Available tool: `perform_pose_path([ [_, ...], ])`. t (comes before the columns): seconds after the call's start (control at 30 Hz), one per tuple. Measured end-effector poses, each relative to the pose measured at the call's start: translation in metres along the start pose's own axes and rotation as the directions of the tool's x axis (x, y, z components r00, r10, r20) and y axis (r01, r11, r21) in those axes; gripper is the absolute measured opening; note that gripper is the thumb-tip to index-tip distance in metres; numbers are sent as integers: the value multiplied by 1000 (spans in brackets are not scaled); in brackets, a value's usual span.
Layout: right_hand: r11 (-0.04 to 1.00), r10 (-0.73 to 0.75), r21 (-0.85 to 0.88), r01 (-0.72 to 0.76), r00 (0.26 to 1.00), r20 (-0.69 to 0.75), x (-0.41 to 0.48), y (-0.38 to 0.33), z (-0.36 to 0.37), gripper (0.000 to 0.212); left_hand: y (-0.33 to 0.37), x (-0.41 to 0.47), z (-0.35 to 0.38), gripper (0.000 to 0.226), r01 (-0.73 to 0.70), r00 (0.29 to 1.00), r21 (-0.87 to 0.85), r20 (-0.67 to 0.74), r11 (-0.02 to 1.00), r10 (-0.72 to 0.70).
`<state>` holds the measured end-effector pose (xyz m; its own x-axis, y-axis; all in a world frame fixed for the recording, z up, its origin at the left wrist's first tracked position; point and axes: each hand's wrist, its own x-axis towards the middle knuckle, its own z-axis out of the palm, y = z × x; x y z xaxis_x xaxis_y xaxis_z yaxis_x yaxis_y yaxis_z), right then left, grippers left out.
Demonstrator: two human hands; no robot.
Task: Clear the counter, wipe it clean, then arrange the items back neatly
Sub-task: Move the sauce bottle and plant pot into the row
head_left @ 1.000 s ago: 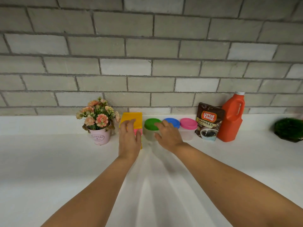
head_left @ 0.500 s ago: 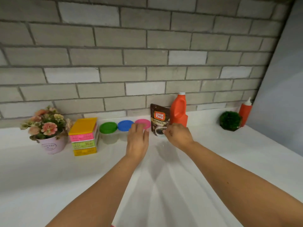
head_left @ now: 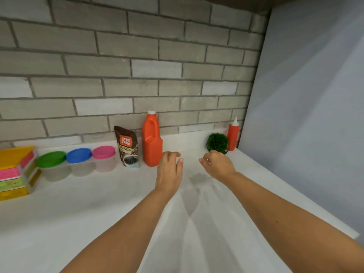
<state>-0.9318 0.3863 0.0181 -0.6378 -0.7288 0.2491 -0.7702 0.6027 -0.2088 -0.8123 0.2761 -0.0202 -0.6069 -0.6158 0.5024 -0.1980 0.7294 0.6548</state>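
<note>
White counter (head_left: 98,223) below grey brick wall (head_left: 118,56).

Left hand (head_left: 169,171): we note fingers relaxed, nothing held, over counter just right of orange jug (head_left: 152,142).

Right hand (head_left: 219,165): fingers loosely curled, empty, just before green moss ball (head_left: 217,142); contact we cannot tell.

Our count along wall:
- 1 orange jug
- 1 green moss ball
- 1 red squeeze bottle (head_left: 233,134) in corner
- 1 coffee pouch (head_left: 127,146)
- 3 tubs in row: green-lid tub (head_left: 51,159), blue-lid tub (head_left: 78,155), pink-lid tub (head_left: 103,152)
- 1 stack of coloured boxes (head_left: 15,172), cut by left edge
</note>
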Motion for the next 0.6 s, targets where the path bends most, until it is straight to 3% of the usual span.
perform_pose_path([
  [0.2,993,82,89,-81,996,-18,17,54,-10,29,22,35,42,24,-33,997,-52,61,998,36],
  [0.6,943,278,207,-261,959,-55,65,153,-13,32,58,110,140,25,16,978,-184,206,983,23],
])
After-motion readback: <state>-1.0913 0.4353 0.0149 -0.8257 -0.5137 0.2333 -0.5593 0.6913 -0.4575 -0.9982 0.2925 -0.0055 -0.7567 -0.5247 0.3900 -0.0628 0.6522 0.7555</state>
